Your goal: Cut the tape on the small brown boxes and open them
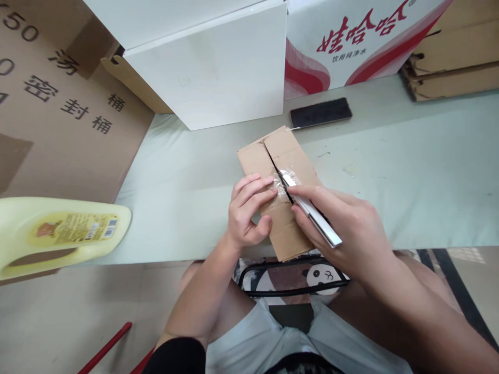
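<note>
A small, flat brown cardboard box (290, 228) lies at an angle on the table, a dark gap running along the seam between its flaps. Crinkled clear tape (290, 174) crosses that seam near the middle. My left hand (249, 210) rests on the box's left side, fingers stretched out and fingertips touching the tape. In my right hand (346, 223) is a slim white box cutter (317, 221), gripped between thumb and fingers. Its front end lies over the tape beside the gap. Whether a blade is out, I cannot tell.
A black phone (322, 112) lies behind the box on the pale green tablecloth (390, 171). White boxes (218, 72), a red-and-white carton (351, 47) and folded cardboard (456, 57) line the back. At left are a large carton (58, 114) and a yellow jug (66, 231).
</note>
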Action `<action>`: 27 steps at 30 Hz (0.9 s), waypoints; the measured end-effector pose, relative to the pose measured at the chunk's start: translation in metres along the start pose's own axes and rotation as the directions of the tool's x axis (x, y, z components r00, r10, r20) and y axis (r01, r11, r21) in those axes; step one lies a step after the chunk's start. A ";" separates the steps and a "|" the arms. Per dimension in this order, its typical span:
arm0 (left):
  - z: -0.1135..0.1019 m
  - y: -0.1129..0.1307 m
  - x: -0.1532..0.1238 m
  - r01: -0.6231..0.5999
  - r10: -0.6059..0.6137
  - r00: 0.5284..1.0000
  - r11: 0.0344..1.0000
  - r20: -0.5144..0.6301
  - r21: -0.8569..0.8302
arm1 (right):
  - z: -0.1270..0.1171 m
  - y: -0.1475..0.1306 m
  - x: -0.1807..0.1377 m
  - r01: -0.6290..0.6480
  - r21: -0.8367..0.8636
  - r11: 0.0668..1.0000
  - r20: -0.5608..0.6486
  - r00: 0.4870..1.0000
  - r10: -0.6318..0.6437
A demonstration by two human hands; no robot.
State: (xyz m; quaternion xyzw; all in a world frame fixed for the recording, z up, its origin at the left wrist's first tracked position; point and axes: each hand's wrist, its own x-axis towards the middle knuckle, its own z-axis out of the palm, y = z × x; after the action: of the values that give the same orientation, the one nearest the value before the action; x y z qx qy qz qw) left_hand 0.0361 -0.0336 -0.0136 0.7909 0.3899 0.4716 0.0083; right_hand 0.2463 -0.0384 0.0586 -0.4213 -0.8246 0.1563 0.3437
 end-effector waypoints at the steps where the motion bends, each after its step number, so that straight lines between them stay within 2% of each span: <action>1: 0.000 0.000 0.000 -0.001 0.001 1.000 1.000 -0.002 -0.005 | 0.000 0.000 0.000 0.004 0.001 1.000 -0.005 1.000 -0.004; 8: -0.001 0.000 -0.001 0.005 -0.006 1.000 0.999 0.015 0.041 | -0.002 -0.001 0.000 -0.055 0.028 0.998 -0.019 0.998 0.056; 18: -0.001 -0.001 -0.004 0.025 -0.025 0.999 1.000 0.026 0.016 | -0.001 -0.001 -0.002 -0.040 0.012 0.999 -0.053 0.998 0.040; 27: 0.000 0.001 0.002 -0.011 0.011 1.000 1.000 -0.003 0.026 | -0.002 0.000 0.001 -0.021 0.028 0.999 -0.015 1.000 0.021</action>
State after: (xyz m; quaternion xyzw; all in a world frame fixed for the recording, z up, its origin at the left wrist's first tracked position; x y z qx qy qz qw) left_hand 0.0366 -0.0331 -0.0120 0.7925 0.3916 0.4675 -0.0054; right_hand 0.2469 -0.0382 0.0605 -0.4263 -0.8153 0.1682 0.3540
